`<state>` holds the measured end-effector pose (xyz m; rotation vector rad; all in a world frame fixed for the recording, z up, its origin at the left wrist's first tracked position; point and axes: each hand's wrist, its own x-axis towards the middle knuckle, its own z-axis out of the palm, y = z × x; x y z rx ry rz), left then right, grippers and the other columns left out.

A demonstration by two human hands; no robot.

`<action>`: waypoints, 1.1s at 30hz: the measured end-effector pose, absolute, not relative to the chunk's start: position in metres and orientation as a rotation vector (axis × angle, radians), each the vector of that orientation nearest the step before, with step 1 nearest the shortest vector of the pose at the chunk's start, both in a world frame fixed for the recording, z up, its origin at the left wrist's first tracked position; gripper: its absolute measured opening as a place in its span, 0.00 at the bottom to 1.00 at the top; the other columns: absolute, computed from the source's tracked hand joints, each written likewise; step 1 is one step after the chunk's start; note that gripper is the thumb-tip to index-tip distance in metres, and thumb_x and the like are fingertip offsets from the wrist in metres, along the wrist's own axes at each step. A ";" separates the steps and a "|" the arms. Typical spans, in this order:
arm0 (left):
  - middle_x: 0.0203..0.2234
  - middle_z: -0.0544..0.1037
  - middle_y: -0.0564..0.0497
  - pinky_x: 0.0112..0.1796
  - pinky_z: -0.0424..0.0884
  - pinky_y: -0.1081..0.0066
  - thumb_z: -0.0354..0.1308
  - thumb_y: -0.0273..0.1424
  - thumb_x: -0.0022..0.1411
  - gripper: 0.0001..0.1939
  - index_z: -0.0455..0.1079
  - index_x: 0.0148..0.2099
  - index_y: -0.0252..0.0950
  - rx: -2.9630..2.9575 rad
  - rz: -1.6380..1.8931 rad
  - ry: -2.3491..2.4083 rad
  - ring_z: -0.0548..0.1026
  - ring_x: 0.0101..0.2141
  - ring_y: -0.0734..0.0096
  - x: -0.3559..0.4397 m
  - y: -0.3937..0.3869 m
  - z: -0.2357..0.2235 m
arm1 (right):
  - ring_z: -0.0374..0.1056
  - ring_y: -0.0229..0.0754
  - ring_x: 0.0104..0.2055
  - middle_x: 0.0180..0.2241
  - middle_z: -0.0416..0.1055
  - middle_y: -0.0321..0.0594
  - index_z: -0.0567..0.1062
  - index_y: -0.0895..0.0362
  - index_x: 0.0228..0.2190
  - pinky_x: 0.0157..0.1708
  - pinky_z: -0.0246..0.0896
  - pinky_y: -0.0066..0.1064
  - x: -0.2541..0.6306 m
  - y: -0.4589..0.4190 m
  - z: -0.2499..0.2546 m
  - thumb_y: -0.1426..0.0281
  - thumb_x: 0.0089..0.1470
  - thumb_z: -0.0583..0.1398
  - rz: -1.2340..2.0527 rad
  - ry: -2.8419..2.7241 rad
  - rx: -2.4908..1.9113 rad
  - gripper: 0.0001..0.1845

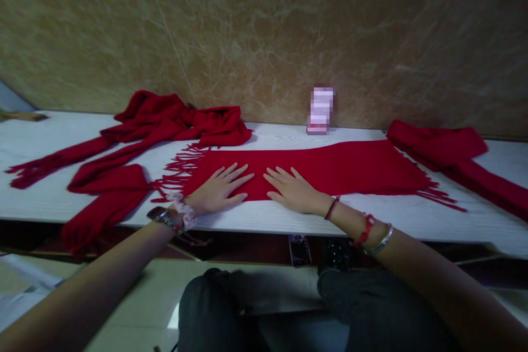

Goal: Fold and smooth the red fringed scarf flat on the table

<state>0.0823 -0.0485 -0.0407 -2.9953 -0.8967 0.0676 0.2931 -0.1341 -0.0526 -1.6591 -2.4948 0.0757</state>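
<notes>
A red fringed scarf (pixel 350 168) lies flat and lengthwise on the white table, with tassels showing at both ends. On its left part rests my left hand (pixel 218 190), palm down, fingers spread, a ring on one finger. Just to the right, my right hand (pixel 292 190) is also laid flat on the cloth with its fingers apart. A small gap separates the two sets of fingertips. Neither hand grips anything.
Crumpled red scarves (pixel 165 118) lie at the left; another red scarf (pixel 445 148) is folded at the right. A blurred-out upright phone-like object (pixel 320 111) leans against the marbled wall (pixel 264 38). Below the white tabletop (pixel 264 220), a phone (pixel 300 250) lies on a shelf.
</notes>
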 end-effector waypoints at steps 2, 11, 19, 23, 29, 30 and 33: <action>0.61 0.46 0.48 0.55 0.45 0.55 0.40 0.45 0.61 0.29 0.49 0.62 0.41 -2.997 0.099 -0.897 0.42 0.60 0.57 0.080 -0.048 -0.042 | 0.39 0.49 0.62 0.61 0.45 0.45 0.51 0.58 0.58 0.58 0.34 0.51 0.299 -0.137 -0.053 0.56 0.58 0.41 0.105 -2.507 -1.657 0.31; 0.61 0.49 0.49 0.55 0.46 0.59 0.38 0.45 0.62 0.28 0.49 0.62 0.41 -3.093 0.191 -0.907 0.47 0.60 0.62 0.084 -0.033 -0.025 | 0.45 0.49 0.61 0.59 0.51 0.48 0.58 0.60 0.56 0.56 0.44 0.45 0.312 -0.146 -0.034 0.58 0.56 0.49 0.119 -2.560 -1.602 0.29; 0.53 0.64 0.41 0.52 0.54 0.71 0.47 0.34 0.60 0.23 0.60 0.54 0.28 -3.035 0.142 -0.855 0.62 0.52 0.66 0.138 0.042 -0.007 | 0.66 0.45 0.43 0.41 0.72 0.48 0.70 0.62 0.42 0.39 0.61 0.35 0.277 -0.155 -0.015 0.73 0.53 0.54 -0.097 -2.658 -1.543 0.14; 0.42 0.73 0.44 0.44 0.62 0.74 0.53 0.33 0.55 0.17 0.67 0.46 0.30 -3.108 0.128 -0.907 0.70 0.43 0.67 0.162 0.062 -0.009 | 0.66 0.43 0.39 0.37 0.72 0.45 0.70 0.61 0.40 0.34 0.59 0.34 0.266 -0.154 -0.020 0.79 0.53 0.51 -0.161 -2.644 -1.546 0.13; 0.29 0.75 0.52 0.31 0.62 0.79 0.53 0.37 0.54 0.14 0.70 0.37 0.33 -3.229 0.102 -1.001 0.70 0.30 0.74 0.174 0.077 -0.019 | 0.64 0.42 0.35 0.33 0.71 0.42 0.70 0.60 0.35 0.32 0.56 0.33 0.269 -0.149 -0.036 0.78 0.53 0.53 -0.328 -2.513 -1.593 0.07; 0.28 0.74 0.52 0.30 0.61 0.79 0.53 0.37 0.53 0.14 0.70 0.35 0.32 -3.254 0.103 -1.012 0.70 0.29 0.74 0.175 0.079 -0.021 | 0.63 0.42 0.35 0.32 0.70 0.42 0.70 0.60 0.33 0.32 0.56 0.33 0.270 -0.150 -0.038 0.77 0.53 0.54 -0.374 -2.505 -1.598 0.06; 0.27 0.75 0.52 0.28 0.61 0.79 0.55 0.38 0.50 0.14 0.70 0.33 0.32 -3.345 0.108 -1.035 0.69 0.28 0.74 0.179 0.084 -0.023 | 0.62 0.42 0.33 0.29 0.69 0.43 0.71 0.61 0.30 0.29 0.54 0.33 0.271 -0.153 -0.040 0.79 0.52 0.54 -0.510 -2.506 -1.597 0.06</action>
